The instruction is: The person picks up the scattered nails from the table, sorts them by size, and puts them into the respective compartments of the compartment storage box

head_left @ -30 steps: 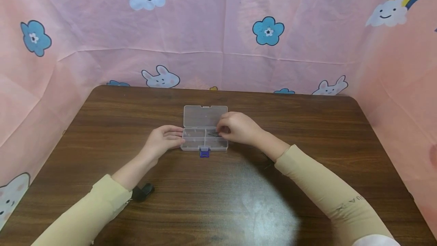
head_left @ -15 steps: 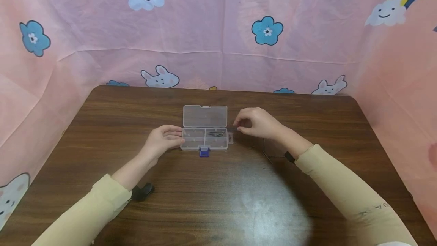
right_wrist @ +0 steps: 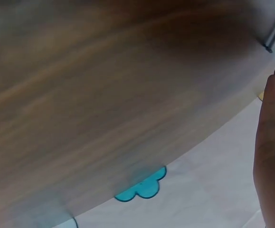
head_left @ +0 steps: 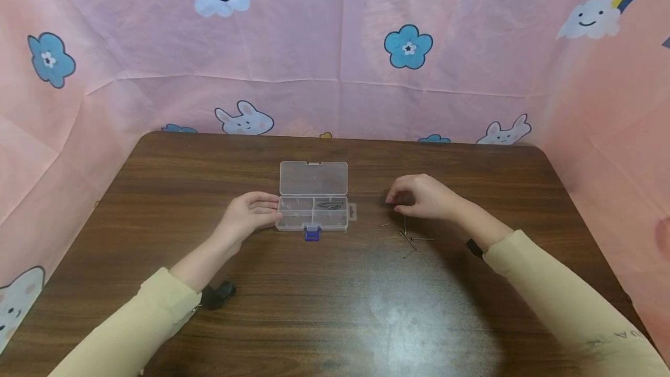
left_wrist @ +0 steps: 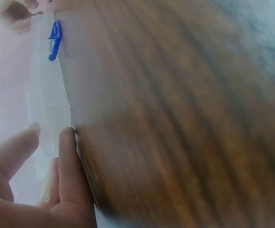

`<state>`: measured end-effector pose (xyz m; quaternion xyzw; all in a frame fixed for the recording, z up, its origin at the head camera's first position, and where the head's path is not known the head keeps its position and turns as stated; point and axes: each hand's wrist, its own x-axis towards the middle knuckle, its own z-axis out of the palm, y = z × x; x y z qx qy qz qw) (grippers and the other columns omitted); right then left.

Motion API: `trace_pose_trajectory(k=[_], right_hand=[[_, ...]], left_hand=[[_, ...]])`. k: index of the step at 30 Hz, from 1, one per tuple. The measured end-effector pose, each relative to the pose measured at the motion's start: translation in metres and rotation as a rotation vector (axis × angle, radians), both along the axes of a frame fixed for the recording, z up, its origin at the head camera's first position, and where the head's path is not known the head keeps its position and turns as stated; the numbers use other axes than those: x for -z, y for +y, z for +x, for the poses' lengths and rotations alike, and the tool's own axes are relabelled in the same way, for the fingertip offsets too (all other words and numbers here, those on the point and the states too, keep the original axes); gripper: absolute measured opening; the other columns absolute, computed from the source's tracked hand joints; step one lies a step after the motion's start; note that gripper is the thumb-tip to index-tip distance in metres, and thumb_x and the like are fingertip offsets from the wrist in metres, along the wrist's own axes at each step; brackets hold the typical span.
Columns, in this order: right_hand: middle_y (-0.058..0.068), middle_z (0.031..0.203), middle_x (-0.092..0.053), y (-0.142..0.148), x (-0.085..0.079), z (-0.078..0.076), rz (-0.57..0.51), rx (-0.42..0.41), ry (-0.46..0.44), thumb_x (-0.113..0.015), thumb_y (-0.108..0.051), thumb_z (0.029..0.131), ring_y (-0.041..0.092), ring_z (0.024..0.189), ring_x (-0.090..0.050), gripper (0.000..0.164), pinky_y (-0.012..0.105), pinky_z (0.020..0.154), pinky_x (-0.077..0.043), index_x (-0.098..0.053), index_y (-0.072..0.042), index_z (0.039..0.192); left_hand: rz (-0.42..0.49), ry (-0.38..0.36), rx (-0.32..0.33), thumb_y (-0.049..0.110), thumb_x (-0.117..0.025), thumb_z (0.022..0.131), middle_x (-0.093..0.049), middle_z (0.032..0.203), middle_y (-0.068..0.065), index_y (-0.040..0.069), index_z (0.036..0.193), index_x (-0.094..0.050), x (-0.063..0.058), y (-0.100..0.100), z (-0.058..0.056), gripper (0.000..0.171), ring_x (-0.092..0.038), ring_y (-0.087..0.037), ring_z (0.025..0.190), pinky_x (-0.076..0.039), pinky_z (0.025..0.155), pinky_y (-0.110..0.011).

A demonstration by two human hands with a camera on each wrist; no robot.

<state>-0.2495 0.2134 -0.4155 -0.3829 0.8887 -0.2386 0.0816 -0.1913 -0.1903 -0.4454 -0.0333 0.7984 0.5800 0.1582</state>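
A clear plastic compartment box (head_left: 295, 220) lies on the table with its lid (head_left: 313, 178) raised behind it and a blue latch (head_left: 312, 234) at the front. My left hand (head_left: 250, 214) holds the box's left end between thumb and fingers; the left wrist view shows the fingertips (left_wrist: 67, 137) against its side. Several thin nails (head_left: 330, 206) lie in the back right compartment. To the right of the box, my right hand (head_left: 426, 198) hovers by a loose group of nails (head_left: 410, 239), fingers loosely bent, with nothing visible in them.
A brown wood-grain table (head_left: 314, 307) spreads beneath. Pink patterned cloth (head_left: 340, 45) hangs behind and at both sides. A small clear hanging tab (head_left: 352, 212) sticks out from the box's right end.
My right hand has left the box's back right compartment and moved right, over to the loose nails, which have come into view. The left hand stays at the box's left end.
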Motion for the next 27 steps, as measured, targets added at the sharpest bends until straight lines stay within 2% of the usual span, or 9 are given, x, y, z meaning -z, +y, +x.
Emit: trace_pose_trajectory(k=[9,18,27], right_hand=[[0.002,0.105,-0.075,0.016,0.009,0.006,-0.009,-0.001,0.009,-0.081,0.001,0.088,0.020,0.099,-0.075,0.018,0.040,0.087,-0.065,-0.077,-0.009,0.103],[0.001,0.108,-0.074,0.025,0.015,0.011,0.005,0.016,-0.016,-0.082,0.002,0.087,0.020,0.101,-0.072,0.022,0.041,0.089,-0.064,-0.078,-0.011,0.105],[0.001,0.109,-0.073,0.027,0.018,0.012,0.001,-0.006,0.011,-0.083,0.003,0.085,0.019,0.100,-0.072,0.025,0.039,0.088,-0.064,-0.078,-0.011,0.105]], left_hand=[[0.001,-0.007,-0.004,0.013,-0.076,0.099,-0.064,0.144,-0.028,-0.006,0.146,-0.054,0.002,-0.001,0.000,0.054,-0.071,-0.005,0.107,-0.059,0.088,-0.015],[0.013,-0.006,-0.012,0.012,-0.075,0.099,-0.064,0.143,-0.029,-0.007,0.145,-0.055,0.002,0.001,-0.002,0.053,-0.069,0.002,0.100,-0.058,0.087,-0.013],[0.019,-0.008,-0.013,0.012,-0.075,0.099,-0.064,0.142,-0.028,-0.007,0.145,-0.055,0.002,0.001,-0.001,0.053,-0.069,0.003,0.099,-0.059,0.087,-0.014]])
